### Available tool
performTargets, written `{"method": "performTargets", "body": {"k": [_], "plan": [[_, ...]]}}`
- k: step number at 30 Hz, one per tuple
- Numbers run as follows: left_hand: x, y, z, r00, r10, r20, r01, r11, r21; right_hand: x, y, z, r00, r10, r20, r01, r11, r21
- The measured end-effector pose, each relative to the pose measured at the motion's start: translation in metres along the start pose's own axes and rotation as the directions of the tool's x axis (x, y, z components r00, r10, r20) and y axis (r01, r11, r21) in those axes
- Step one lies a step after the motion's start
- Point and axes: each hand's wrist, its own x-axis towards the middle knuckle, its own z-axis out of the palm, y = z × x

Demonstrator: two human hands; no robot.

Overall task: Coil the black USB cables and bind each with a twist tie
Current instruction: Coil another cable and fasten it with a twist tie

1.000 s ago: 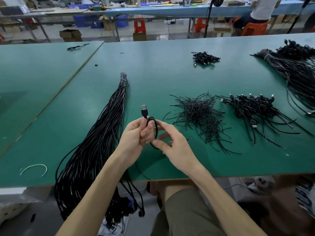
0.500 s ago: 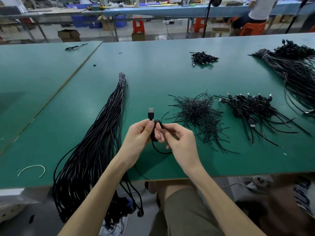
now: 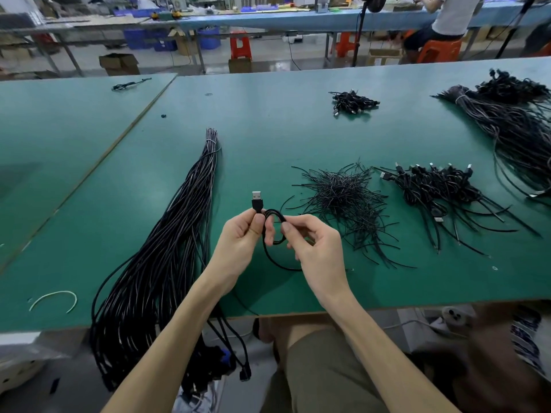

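Fingertips (image 3: 258, 223) of the left hand (image 3: 238, 242) pinch the black USB cable (image 3: 275, 212) just under its plug (image 3: 257, 199), which stands upright. The right hand (image 3: 316, 251) pinches the top of the small coil, close beside the left thumb.

In the head view, the right hand has closed in from beneath the loop over the last second. Another turn seems to be laid on, but a slack loop hangs below, so winding looks unfinished. The twist ties (image 3: 343, 198) lie just right of the hands and the uncoiled bundle (image 3: 167, 248) lies to the left. Bare table (image 3: 268, 138) stretches ahead, with its near edge under the forearms.
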Motion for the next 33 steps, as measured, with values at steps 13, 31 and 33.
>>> {"method": "performTargets", "body": {"k": [13, 31, 33], "plan": [[0.002, -0.008, -0.002, 0.991, -0.108, -0.074, 0.112, 0.993, 0.042, -0.008, -0.011, 0.013, 0.935, -0.001, 0.356, 0.186, 0.854, -0.487], [0.001, -0.007, -0.002, 0.992, -0.104, -0.073, 0.099, 0.992, -0.073, -0.005, -0.013, 0.011, 0.978, -0.098, 0.185, 0.173, 0.879, -0.445], [0.002, -0.007, -0.002, 0.989, -0.12, -0.085, 0.116, 0.992, -0.052, -0.005, -0.013, 0.011, 0.977, -0.1, 0.187, 0.176, 0.877, -0.448]]}}
